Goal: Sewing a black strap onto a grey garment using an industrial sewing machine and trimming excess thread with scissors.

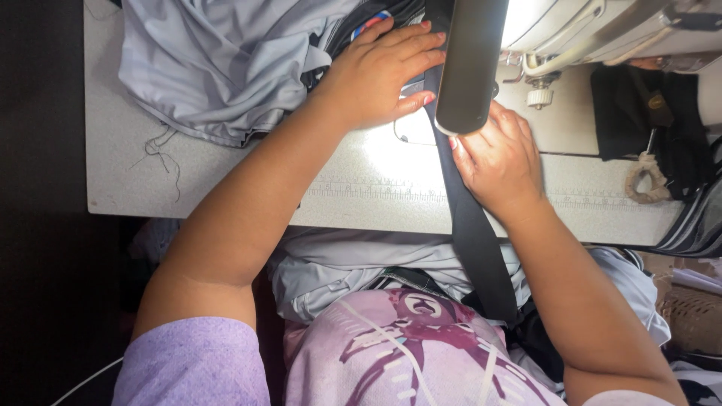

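Observation:
My left hand (380,71) lies flat, fingers spread, pressing grey and dark fabric (218,60) onto the sewing table (226,188) just left of the machine head. My right hand (500,162) pinches a long dark strip of fabric (477,240) that runs from my lap up under the sewing machine (571,30). A dark cylindrical part of the machine (468,68) hides the needle area and some fingertips. More grey fabric hangs over the table's front edge into my lap.
Loose thread lies on the table at the left (162,154). A black cloth (647,113) and a small beige braided ring (645,180) sit at the right. A ruler scale is marked along the table's front edge (376,188).

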